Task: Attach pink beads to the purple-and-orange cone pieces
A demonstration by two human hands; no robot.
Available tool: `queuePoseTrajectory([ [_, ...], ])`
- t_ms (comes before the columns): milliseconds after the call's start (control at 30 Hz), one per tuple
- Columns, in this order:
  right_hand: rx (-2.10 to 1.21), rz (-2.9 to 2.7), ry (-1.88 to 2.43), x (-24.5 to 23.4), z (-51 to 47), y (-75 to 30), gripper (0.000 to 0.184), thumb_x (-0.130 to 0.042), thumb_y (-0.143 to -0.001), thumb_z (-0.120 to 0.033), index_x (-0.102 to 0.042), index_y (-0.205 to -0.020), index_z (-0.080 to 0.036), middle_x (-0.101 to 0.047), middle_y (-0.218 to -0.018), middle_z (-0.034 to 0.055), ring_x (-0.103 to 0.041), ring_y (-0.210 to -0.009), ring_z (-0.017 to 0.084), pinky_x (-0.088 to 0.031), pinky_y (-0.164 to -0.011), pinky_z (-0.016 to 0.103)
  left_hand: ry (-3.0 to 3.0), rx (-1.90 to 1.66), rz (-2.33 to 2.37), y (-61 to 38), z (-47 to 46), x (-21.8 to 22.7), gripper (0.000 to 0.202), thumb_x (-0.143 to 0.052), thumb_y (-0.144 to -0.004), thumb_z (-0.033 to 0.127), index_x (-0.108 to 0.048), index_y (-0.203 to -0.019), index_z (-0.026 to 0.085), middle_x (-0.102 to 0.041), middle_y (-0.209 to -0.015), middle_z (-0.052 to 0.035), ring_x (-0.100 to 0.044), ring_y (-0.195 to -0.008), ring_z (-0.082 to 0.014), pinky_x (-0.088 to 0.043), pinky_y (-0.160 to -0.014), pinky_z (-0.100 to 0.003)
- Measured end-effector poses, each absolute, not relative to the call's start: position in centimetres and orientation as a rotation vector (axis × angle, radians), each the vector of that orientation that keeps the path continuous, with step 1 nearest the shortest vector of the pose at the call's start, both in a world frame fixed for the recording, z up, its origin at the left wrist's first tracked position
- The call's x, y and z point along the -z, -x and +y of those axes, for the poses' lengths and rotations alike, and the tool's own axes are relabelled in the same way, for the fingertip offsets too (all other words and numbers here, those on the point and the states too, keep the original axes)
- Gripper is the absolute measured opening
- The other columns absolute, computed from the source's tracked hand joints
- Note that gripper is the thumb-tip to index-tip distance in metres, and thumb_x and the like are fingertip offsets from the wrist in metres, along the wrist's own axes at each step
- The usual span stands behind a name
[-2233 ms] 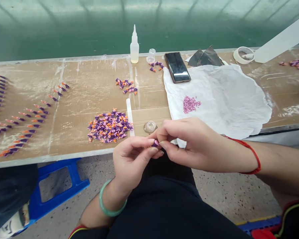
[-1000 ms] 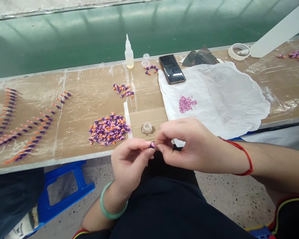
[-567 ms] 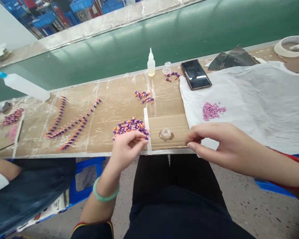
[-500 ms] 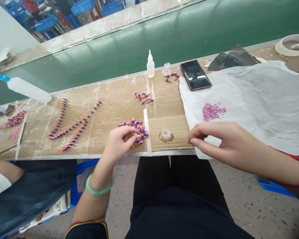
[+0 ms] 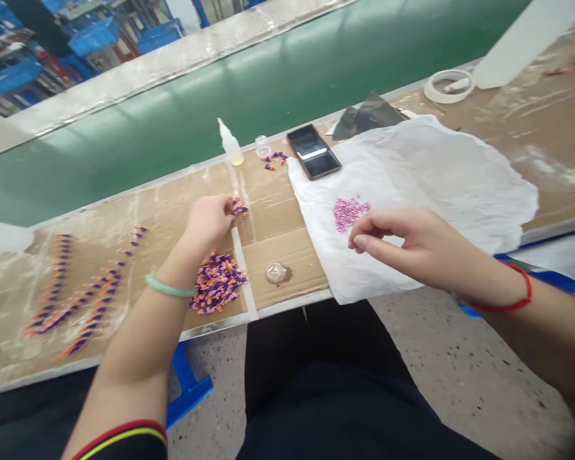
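My left hand [image 5: 211, 218] reaches to a small cluster of purple and orange pieces [image 5: 241, 211], its fingertips closed at the cluster's left edge. Whether a piece is between them is hidden. Below that wrist lies a bigger heap of the same small pieces [image 5: 218, 282]. My right hand [image 5: 407, 241] hovers over the white cloth [image 5: 412, 166], thumb and forefinger pinched close to a pile of tiny pink bits [image 5: 347, 214]; anything held there is too small to make out. A small round clear dish [image 5: 275, 273] sits on the cardboard between the hands.
Rows of purple and orange pieces [image 5: 98, 310] lie at left. Toward the back stand a dropper bottle [image 5: 230, 145] and a clear cup [image 5: 262, 147], near a phone [image 5: 314, 152]. A tape roll [image 5: 448, 86] is farther right. A green surface [image 5: 182, 102] runs behind the table.
My left hand has moved from the big heap up to the small cluster behind it. My right hand has shifted nearer the pink pile. The view has turned to the right.
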State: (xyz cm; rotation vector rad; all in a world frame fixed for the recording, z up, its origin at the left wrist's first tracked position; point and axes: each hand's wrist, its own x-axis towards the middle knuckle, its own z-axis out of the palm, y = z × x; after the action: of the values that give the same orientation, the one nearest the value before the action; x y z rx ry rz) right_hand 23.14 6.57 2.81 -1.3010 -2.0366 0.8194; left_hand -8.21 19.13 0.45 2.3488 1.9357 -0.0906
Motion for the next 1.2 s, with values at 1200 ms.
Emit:
queuePoseTrajectory([
  [1200, -0.519, -2.365, 1.351, 3.7, 10.0, -25.7, 0.016, -0.053, -0.089, -0.014, -0.067, -0.083, -0.018, -0.072, -0.089, 0.0087, -0.059, -0.089, 0.024, -0.046, -0.088, 0.041, -1.792, -0.770, 1.148, 7.6, 2.1, -2.4, 0.010, -0.066, -0.084, 0.019, -0.063, -0.076, 0.023, -0.066, -0.068, -0.0018, -0.064, -0.059, -0.0156, -0.051, -0.054, -0.021],
])
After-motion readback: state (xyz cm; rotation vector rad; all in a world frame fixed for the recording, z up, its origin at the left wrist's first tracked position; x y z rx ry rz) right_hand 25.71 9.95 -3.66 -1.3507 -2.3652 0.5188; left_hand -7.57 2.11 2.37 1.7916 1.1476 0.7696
